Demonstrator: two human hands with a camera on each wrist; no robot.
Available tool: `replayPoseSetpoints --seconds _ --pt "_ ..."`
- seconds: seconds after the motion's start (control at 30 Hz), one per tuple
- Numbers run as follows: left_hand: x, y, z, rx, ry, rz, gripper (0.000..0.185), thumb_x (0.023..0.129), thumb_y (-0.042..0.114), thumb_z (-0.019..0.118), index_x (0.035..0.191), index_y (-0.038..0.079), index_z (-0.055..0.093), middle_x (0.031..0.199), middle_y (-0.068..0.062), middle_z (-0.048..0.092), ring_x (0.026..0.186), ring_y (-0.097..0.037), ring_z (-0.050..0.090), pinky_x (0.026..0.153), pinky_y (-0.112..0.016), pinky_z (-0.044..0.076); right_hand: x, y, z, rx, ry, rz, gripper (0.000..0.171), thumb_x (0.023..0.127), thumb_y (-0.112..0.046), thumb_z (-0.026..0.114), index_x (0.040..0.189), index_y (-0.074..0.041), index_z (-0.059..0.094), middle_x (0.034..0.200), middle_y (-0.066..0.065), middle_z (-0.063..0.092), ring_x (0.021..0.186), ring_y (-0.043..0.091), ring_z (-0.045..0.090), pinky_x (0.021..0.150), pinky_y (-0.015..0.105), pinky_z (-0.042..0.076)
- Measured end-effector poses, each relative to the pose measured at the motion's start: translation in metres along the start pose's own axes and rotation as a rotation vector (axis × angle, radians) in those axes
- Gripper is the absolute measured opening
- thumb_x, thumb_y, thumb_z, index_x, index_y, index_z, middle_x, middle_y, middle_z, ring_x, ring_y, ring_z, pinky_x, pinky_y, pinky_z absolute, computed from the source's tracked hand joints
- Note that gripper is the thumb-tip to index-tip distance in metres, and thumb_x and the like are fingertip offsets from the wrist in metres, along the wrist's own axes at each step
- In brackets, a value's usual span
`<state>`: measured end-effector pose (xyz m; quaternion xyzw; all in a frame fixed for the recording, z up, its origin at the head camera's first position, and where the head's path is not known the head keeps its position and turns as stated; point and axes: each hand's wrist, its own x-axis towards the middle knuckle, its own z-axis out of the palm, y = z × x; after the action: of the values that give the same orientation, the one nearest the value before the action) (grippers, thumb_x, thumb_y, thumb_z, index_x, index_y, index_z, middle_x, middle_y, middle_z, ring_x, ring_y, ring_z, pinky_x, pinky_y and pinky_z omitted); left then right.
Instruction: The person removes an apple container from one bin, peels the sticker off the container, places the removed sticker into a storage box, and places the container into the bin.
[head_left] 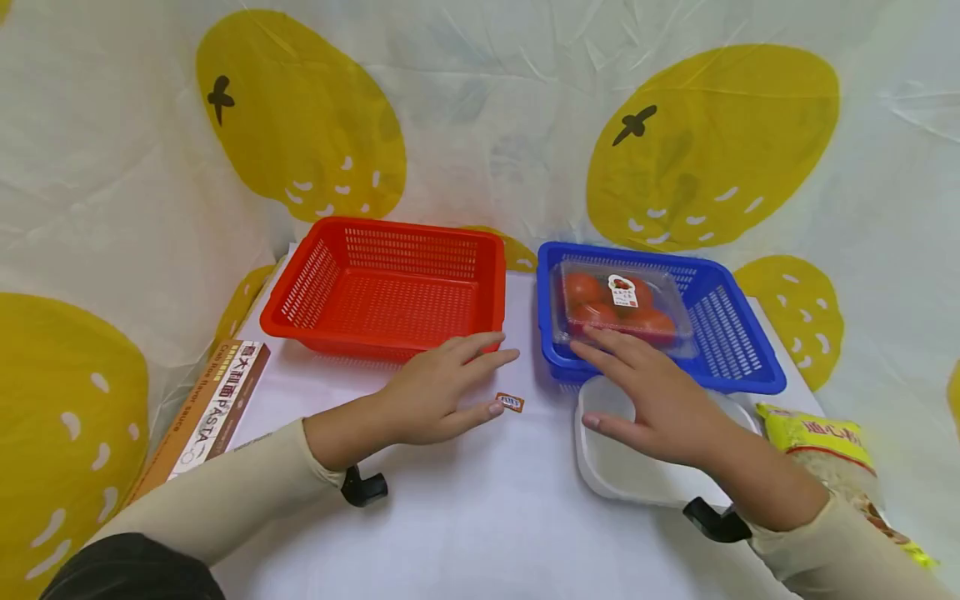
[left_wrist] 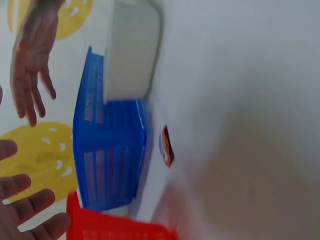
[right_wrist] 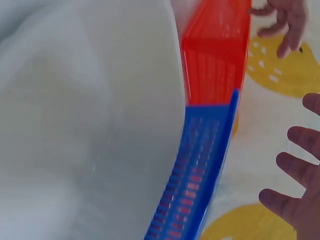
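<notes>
My left hand hovers in front of the red basket, fingers spread and holding nothing. Below its fingertips a small orange packet lies on the white table. My right hand hangs above a white plastic tub, also with fingers apart and nothing in them. Just beyond its fingertips stands the blue basket, in which a clear plastic box of tomatoes rests. In the right wrist view the tub fills much of the picture, apart from the hand.
A long box of pasta lies at the table's left edge. To the right is a yellow-and-clear bag of food, partly behind the right arm. A white cloth with yellow fruit prints hangs behind the baskets.
</notes>
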<state>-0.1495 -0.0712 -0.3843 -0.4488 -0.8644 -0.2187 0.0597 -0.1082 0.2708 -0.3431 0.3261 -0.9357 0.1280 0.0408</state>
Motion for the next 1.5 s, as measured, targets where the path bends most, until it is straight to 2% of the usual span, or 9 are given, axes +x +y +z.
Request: replayPoseSetpoints --seconds 0.17,0.4,0.57,0.83,0.93,1.1,1.3,1.5 --pt "0.011 0.007 0.009 -0.092 0.017 -0.096 0.066 0.106 0.055 0.055 0.164 0.025 0.044 0.169 -0.005 0.038 0.151 -0.026 0.044 0.113 -0.054 0.047 -0.003 0.020 -0.009 0.114 0.029 0.061 0.083 0.097 -0.039 0.077 0.168 -0.027 0.036 0.171 0.009 0.037 0.154 0.041 0.035 0.108 0.077 0.040" --pt "0.033 0.013 0.017 -0.161 0.071 -0.197 0.064 0.107 0.053 0.053 0.163 0.025 0.043 0.169 -0.005 0.035 0.139 -0.026 0.057 0.098 -0.052 0.058 -0.007 0.048 -0.015 0.232 0.068 0.167 0.081 0.097 -0.027 0.077 0.168 -0.026 0.037 0.169 0.012 0.039 0.153 0.046 0.033 0.106 0.082 0.036" --pt "0.046 0.017 0.021 -0.236 0.091 -0.258 0.065 0.106 0.050 0.056 0.164 0.023 0.043 0.170 -0.006 0.034 0.127 -0.020 0.065 0.092 -0.047 0.060 -0.008 0.066 -0.022 0.259 0.056 0.241 0.080 0.098 -0.028 0.075 0.168 -0.025 0.035 0.167 0.018 0.039 0.151 0.051 0.032 0.103 0.085 0.035" --pt "0.063 0.027 0.028 -0.378 0.089 -0.364 0.067 0.105 0.050 0.058 0.165 0.025 0.040 0.172 -0.003 0.029 0.132 -0.021 0.062 0.091 -0.047 0.060 -0.007 0.090 -0.031 0.231 0.026 0.352 0.078 0.102 -0.035 0.070 0.169 -0.019 0.033 0.168 0.025 0.033 0.151 0.055 0.029 0.103 0.086 0.033" --pt "0.069 0.032 0.033 -0.457 0.106 -0.392 0.069 0.105 0.047 0.060 0.166 0.024 0.039 0.173 -0.003 0.027 0.134 -0.022 0.060 0.093 -0.045 0.060 -0.008 0.100 -0.033 0.222 0.032 0.370 0.076 0.104 -0.035 0.067 0.169 -0.018 0.032 0.168 0.025 0.033 0.151 0.055 0.028 0.103 0.086 0.032" --pt "0.079 0.041 0.043 -0.581 0.130 -0.444 0.071 0.105 0.039 0.064 0.167 0.020 0.035 0.176 -0.008 0.020 0.142 -0.028 0.053 0.106 -0.049 0.054 -0.009 0.115 -0.035 0.275 0.042 0.387 0.071 0.109 -0.032 0.060 0.170 -0.015 0.029 0.167 0.028 0.032 0.145 0.058 0.033 0.103 0.084 0.036" --pt "0.089 0.046 0.055 -0.630 0.167 -0.528 0.071 0.104 0.036 0.065 0.166 0.017 0.036 0.175 -0.010 0.021 0.158 -0.031 0.031 0.121 -0.057 0.038 -0.007 0.133 -0.043 0.331 0.002 0.507 0.068 0.114 -0.039 0.049 0.172 -0.019 0.021 0.168 0.031 0.027 0.143 0.063 0.034 0.103 0.084 0.036" --pt "0.099 0.043 0.070 -0.674 0.200 -0.598 0.065 0.105 0.035 0.064 0.163 0.018 0.041 0.174 -0.009 0.021 0.158 -0.032 0.031 0.121 -0.058 0.036 -0.008 0.156 -0.049 0.428 -0.018 0.620 0.072 0.113 -0.053 0.041 0.174 -0.027 0.013 0.170 0.033 0.021 0.150 0.062 0.022 0.108 0.087 0.025"
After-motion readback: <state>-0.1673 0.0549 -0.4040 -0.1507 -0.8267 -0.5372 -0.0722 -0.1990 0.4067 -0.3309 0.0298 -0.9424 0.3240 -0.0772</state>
